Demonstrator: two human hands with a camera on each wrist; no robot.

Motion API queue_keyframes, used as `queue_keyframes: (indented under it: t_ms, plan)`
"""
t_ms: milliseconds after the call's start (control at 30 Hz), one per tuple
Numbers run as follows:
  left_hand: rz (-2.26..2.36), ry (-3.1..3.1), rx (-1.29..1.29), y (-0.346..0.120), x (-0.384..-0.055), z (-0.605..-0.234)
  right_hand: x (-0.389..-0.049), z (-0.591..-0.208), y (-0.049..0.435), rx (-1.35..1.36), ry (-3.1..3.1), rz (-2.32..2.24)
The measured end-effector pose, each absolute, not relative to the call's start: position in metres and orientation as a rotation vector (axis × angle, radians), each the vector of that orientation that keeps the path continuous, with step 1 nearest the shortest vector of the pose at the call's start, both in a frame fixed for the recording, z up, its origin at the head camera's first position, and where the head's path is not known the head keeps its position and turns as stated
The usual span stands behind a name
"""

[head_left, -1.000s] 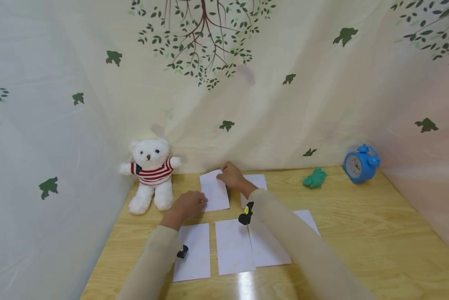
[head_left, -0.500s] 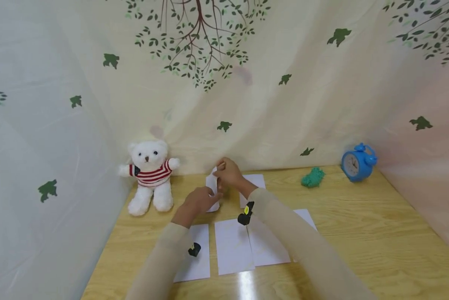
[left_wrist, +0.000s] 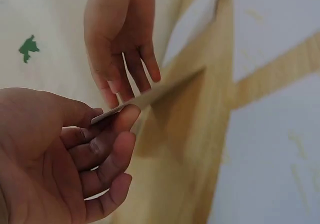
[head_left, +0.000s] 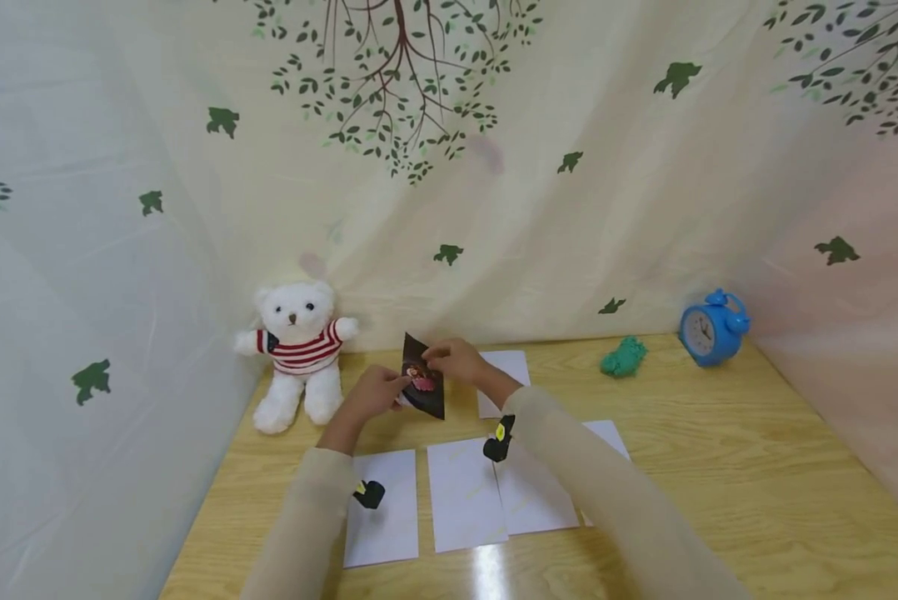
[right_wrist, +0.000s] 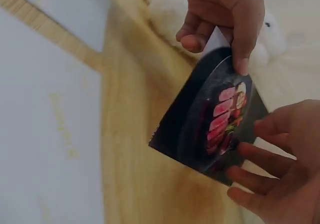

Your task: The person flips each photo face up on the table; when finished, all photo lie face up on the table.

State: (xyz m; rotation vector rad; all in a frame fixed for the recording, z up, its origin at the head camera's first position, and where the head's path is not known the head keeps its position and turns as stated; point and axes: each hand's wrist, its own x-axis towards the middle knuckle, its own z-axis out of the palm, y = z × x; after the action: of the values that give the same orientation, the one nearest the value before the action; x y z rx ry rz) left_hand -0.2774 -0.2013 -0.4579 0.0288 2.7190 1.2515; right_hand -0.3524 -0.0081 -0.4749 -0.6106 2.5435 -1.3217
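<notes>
A photo card (head_left: pixel 421 387) with sliced meat on a dark plate printed on its face is tilted above the table. My left hand (head_left: pixel 377 390) pinches it near one edge, thumb on the printed side, as the right wrist view shows. The white back of the card (right_wrist: pixel 215 109) peeks out by that thumb. My right hand (head_left: pixel 456 360) is at the opposite edge, its fingers (right_wrist: pixel 257 179) extended and spread against the card's border. In the left wrist view the card (left_wrist: pixel 155 95) appears nearly edge-on, between the left hand (left_wrist: pixel 75 149) and the right hand (left_wrist: pixel 122 29).
White cards (head_left: pixel 381 508) lie on the wooden table (head_left: pixel 719 483) in a front row, with another white card (head_left: pixel 507 367) at the back, partly behind the right arm. A teddy bear (head_left: pixel 299 354) sits left. Green putty (head_left: pixel 624 357) and a blue alarm clock (head_left: pixel 714 327) stand right.
The card lay white side up at the back left. Both hands have lifted and turned it, so the printed side now shows. The right hand has loosened its grip.
</notes>
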Motion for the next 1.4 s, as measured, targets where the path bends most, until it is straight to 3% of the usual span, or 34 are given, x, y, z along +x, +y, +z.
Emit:
queue_keyframes:
  t_ms: [167, 333, 600, 700, 1067, 1233, 1400]
  plan:
    - [1.013, 2.735, -0.041, -0.210, -0.276, -0.473, -0.337, -0.478, -0.013, -0.853, 2.589, -0.796]
    - [0.805, 2.783, -0.098, -0.215, -0.274, -0.481, -0.326, -0.479, -0.020, -0.894, 2.643, -0.470]
    - [0.661, 2.830, -0.187, -0.216, -0.276, -0.481, -0.337, -0.486, -0.006, -0.973, 2.664, -0.781]
    - [0.649, 2.858, -0.189, -0.214, -0.273, -0.478, -0.345, -0.486, 0.013, -0.872, 2.720, -1.013]
    - [0.736, 2.940, 0.362, -0.160, -0.273, -0.466, -0.360, -0.488, 0.114, -0.215, 2.893, -1.032]
    - [0.729, 2.868, 0.584, -0.124, -0.278, -0.467, -0.363, -0.494, 0.133, -0.209, 2.880, -1.033]
    - [0.702, 2.810, 0.639, -0.101, -0.279, -0.472, -0.367, -0.498, 0.140, -0.269, 2.850, -1.005]
